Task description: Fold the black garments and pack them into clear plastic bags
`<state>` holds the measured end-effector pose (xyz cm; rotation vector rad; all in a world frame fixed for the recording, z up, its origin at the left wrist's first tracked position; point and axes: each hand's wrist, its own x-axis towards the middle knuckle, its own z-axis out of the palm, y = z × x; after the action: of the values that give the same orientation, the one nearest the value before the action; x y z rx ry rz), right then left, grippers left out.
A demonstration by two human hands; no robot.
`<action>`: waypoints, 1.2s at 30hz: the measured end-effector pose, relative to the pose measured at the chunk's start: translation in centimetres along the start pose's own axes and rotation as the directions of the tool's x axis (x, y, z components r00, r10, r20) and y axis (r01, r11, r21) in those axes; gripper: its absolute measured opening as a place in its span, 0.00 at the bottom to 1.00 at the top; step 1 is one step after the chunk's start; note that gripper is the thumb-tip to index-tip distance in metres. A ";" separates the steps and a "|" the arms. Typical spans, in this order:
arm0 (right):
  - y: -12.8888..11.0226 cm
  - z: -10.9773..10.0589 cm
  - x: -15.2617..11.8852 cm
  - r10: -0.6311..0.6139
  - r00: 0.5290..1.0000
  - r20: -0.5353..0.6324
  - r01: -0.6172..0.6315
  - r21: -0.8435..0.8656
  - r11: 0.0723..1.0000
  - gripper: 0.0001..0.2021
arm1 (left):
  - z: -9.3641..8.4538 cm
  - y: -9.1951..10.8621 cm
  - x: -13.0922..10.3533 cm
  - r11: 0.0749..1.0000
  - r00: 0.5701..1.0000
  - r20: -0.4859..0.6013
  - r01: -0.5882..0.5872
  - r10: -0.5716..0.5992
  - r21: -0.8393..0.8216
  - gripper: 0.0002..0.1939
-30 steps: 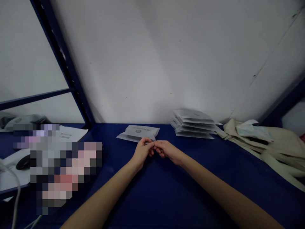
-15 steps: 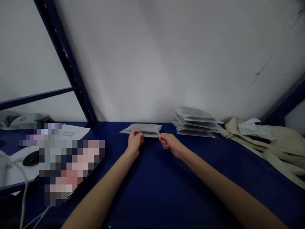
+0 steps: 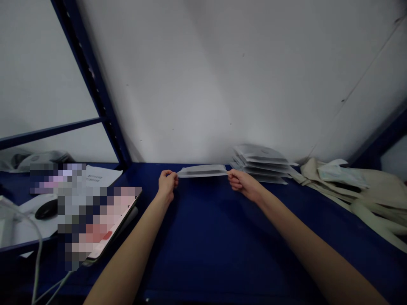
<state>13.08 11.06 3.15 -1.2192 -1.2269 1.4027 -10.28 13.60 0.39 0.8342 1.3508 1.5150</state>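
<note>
A flat frosted plastic bag (image 3: 203,171) is stretched between my two hands near the back of the blue table. My left hand (image 3: 167,184) pinches its left corner, and my right hand (image 3: 241,182) pinches its right corner. The bag's near edge faces me, tilted up, with a dark band along it; what lies inside cannot be made out. Just right of it stands a stack of several similar frosted bags (image 3: 262,161), slightly uneven, against the wall.
Beige cloth (image 3: 378,186) with a clear plastic packet (image 3: 341,173) lies at the right. On the left are a tablet-like device (image 3: 106,241) with a blurred screen, a black mouse (image 3: 46,209), white papers (image 3: 103,173) and a white cable (image 3: 38,254). A blue frame post (image 3: 104,106) rises behind.
My left hand has shifted left to the bag's corner, and my right hand has moved right. The bag has moved right, lifted and tilted, so its near edge now faces me.
</note>
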 end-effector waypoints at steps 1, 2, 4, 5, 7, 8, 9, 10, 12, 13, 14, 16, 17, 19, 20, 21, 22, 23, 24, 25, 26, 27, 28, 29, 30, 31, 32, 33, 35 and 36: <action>0.0 -0.2 0.0 -0.004 1.000 -0.001 0.004 -0.007 1.000 0.13 | -0.1 0.1 0.0 1.000 1.000 -0.002 -0.004 0.004 0.009 0.09; 0.0 -0.3 -0.1 -0.008 1.000 -0.001 0.008 -0.016 1.000 0.13 | -0.1 0.1 0.0 1.000 1.000 -0.001 -0.011 0.011 0.020 0.09; 0.1 -0.5 -0.1 -0.014 1.000 -0.001 0.014 -0.033 0.999 0.12 | -0.2 0.2 0.0 0.998 1.000 0.015 -0.028 0.027 0.048 0.07; 0.1 -0.7 -0.1 -0.017 1.000 -0.010 0.016 -0.043 0.999 0.12 | -0.3 0.1 0.0 0.998 0.999 0.028 -0.029 0.027 0.057 0.06; 0.3 -1.0 -0.1 -0.022 0.999 -0.047 0.019 -0.064 0.998 0.12 | -0.4 0.0 -0.1 0.988 0.996 0.052 -0.075 0.069 0.138 0.04; 0.3 -1.2 0.0 -0.018 0.997 -0.073 0.013 -0.069 0.998 0.12 | -0.4 -0.1 -0.2 0.964 0.989 0.064 -0.142 0.131 0.225 0.03; 0.4 -1.4 0.1 -0.007 0.995 -0.097 0.000 -0.068 0.998 0.11 | -0.5 -0.2 -0.3 0.913 0.972 0.084 -0.235 0.220 0.335 0.02; 0.5 -1.6 0.1 0.008 0.993 -0.116 -0.015 -0.061 0.998 0.11 | -0.5 -0.3 -0.5 0.827 0.940 0.122 -0.339 0.319 0.449 0.03; 0.8 -2.0 0.3 0.039 0.990 -0.136 -0.044 -0.033 0.998 0.10 | -0.4 -0.5 -0.9 0.596 0.847 0.253 -0.513 0.468 0.617 0.07; 0.9 -2.2 0.4 0.051 0.989 -0.142 -0.055 -0.024 0.998 0.10 | -0.4 -0.6 -1.0 0.503 0.809 0.324 -0.566 0.490 0.653 0.09; 1.0 -2.3 0.5 0.056 0.987 -0.148 -0.059 -0.019 0.998 0.09 | -0.4 -0.7 -1.2 0.431 0.782 0.391 -0.603 0.485 0.672 0.10; 1.1 -2.3 0.6 0.058 0.987 -0.149 -0.063 -0.023 0.998 0.09 | -0.4 -0.8 -1.5 0.330 0.742 0.512 -0.659 0.433 0.676 0.13; 1.2 -2.3 0.6 0.058 0.988 -0.146 -0.062 -0.029 0.998 0.09 | -0.4 -0.9 -1.6 0.295 0.723 0.562 -0.683 0.402 0.668 0.14; 1.2 -2.1 0.5 0.054 0.989 -0.137 -0.060 -0.041 0.997 0.10 | -0.5 -1.0 -1.7 0.243 0.684 0.637 -0.726 0.356 0.644 0.15; 1.2 -2.0 0.4 0.049 0.989 -0.140 -0.057 -0.052 0.997 0.10 | -0.5 -1.0 -1.7 0.221 0.670 0.657 -0.739 0.346 0.637 0.14; 1.2 -1.8 0.4 0.039 0.988 -0.149 -0.049 -0.068 0.996 0.10 | -0.5 -1.0 -1.7 0.202 0.662 0.665 -0.744 0.344 0.636 0.11; 1.2 -1.7 0.3 0.025 0.986 -0.164 -0.040 -0.089 0.995 0.10 | -0.5 -0.9 -1.7 0.185 0.661 0.665 -0.744 0.348 0.642 0.08; 1.2 -1.5 0.2 0.010 0.984 -0.179 -0.030 -0.113 0.993 0.11 | -0.5 -0.8 -1.8 0.170 0.662 0.660 -0.740 0.355 0.650 0.06; 1.1 -1.4 0.2 -0.007 0.981 -0.192 -0.020 -0.140 0.990 0.12 | -0.5 -0.8 -1.8 0.155 0.661 0.655 -0.738 0.367 0.657 0.04; 1.1 -1.2 0.1 -0.023 0.979 -0.203 -0.012 -0.171 0.985 0.13 | -0.5 -0.7 -1.9 0.142 0.656 0.650 -0.738 0.384 0.660 0.05; 1.1 -1.1 0.1 -0.036 0.978 -0.205 -0.007 -0.206 0.979 0.14 | -0.4 -0.6 -1.9 0.133 0.648 0.645 -0.740 0.405 0.659 0.06; 1.1 -0.9 0.0 -0.041 0.980 -0.195 -0.009 -0.246 0.969 0.15 | -0.3 -0.5 -1.9 0.133 0.640 0.637 -0.743 0.430 0.656 0.07; 1.1 -0.7 0.0 -0.040 0.985 -0.165 -0.011 -0.294 0.956 0.17 | -0.3 -0.5 -1.9 0.148 0.637 0.622 -0.743 0.456 0.652 0.07; 1.2 -0.5 -0.1 -0.033 0.993 -0.113 -0.008 -0.348 0.938 0.18 | -0.2 -0.4 -1.9 0.177 0.640 0.603 -0.741 0.476 0.647 0.07; 1.3 -0.2 -0.2 -0.025 0.999 -0.038 0.007 -0.404 0.915 0.19 | -0.2 -0.5 -1.9 0.216 0.651 0.582 -0.736 0.487 0.642 0.06; 1.4 0.1 -0.3 -0.028 0.998 0.049 0.048 -0.459 0.887 0.19 | -0.1 -0.5 -1.8 0.257 0.664 0.563 -0.729 0.492 0.635 0.06; 1.5 0.5 -0.5 -0.053 0.989 0.137 0.116 -0.511 0.852 0.18 | -0.1 -0.6 -1.8 0.295 0.678 0.547 -0.720 0.491 0.628 0.06; 1.7 0.9 -0.7 -0.103 0.972 0.211 0.207 -0.559 0.803 0.16 | -0.1 -0.6 -1.8 0.324 0.689 0.537 -0.713 0.486 0.622 0.05; 1.8 1.9 -1.3 -0.266 0.913 0.308 0.406 -0.635 0.657 0.11 | 0.0 -0.7 -1.8 0.362 0.703 0.526 -0.704 0.479 0.611 0.05; 1.9 2.4 -1.7 -0.352 0.873 0.338 0.486 -0.665 0.567 0.09 | 0.1 -0.8 -1.9 0.374 0.705 0.524 -0.703 0.477 0.605 0.05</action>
<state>10.85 8.87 1.56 -1.1883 -2.1809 0.6322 -9.39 11.84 -0.20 2.2458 1.5832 1.1614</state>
